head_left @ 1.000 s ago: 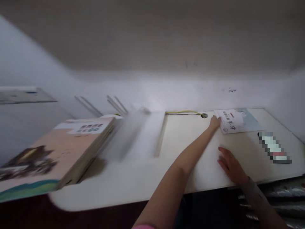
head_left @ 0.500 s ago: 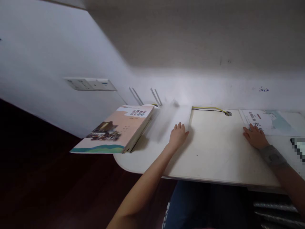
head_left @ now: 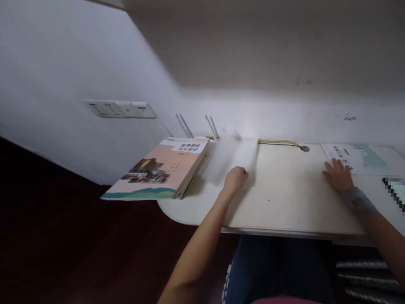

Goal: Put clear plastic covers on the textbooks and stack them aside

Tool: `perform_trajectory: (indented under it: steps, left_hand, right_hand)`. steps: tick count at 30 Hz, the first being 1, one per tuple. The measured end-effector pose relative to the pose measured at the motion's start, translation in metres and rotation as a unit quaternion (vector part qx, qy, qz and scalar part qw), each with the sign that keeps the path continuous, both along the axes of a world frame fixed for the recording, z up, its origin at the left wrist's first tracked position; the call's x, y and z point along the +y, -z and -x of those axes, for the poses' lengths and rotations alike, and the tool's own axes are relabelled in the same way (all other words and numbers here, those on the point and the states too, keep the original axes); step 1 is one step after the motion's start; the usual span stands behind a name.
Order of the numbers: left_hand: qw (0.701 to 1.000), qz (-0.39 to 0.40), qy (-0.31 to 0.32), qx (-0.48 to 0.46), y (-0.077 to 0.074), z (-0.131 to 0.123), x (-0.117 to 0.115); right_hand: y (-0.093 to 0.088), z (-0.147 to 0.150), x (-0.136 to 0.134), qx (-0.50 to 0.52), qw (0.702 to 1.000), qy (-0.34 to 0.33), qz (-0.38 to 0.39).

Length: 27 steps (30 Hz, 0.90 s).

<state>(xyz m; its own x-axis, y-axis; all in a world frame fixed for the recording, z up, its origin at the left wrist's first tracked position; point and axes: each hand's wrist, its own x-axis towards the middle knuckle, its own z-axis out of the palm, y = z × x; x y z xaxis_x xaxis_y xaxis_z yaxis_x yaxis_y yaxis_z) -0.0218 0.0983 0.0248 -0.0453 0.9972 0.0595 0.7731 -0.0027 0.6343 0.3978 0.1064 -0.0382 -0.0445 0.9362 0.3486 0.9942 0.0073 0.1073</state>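
The left hand [head_left: 234,180] is loosely curled on the surface [head_left: 284,202], while the right hand [head_left: 338,175] is spread, its fingers best laid lightly on the booklet [head_left: 352,157] so that it is steadied without creasing.

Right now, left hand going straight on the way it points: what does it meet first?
Probably the blurred pale strip on the cream desk top, just ahead of the fingers of the left hand. It is too smeared to identify, and the depth is unclear. The white wall lies beyond.

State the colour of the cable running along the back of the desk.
The cable is yellow, with a thin black line alongside it; the head view shows this best.
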Motion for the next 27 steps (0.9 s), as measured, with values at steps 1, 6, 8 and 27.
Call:
perform_trajectory:
  steps: [1,6,8,27]
  left_hand:
    - [1.000,-0.001,-0.005,-0.013,-0.005,-0.001,0.000]
    - [0.992,-0.017,0.040,-0.122,-0.044,-0.055,-0.009]
    - [0.969,-0.042,0.109,-0.219,-0.068,-0.081,-0.024]
    - [0.994,0.017,-0.033,-0.101,0.034,0.036,-0.082]
  right_hand:
    - [-0.001,0.022,-0.009,0.029,0.999,-0.043,-0.015]
    - [-0.002,0.163,-0.053,0.256,0.935,-0.241,-0.040]
    - [-0.009,0.199,-0.061,0.344,0.910,-0.214,-0.091]
    - [-0.033,0.039,-0.165,-0.013,0.982,-0.158,-0.106]
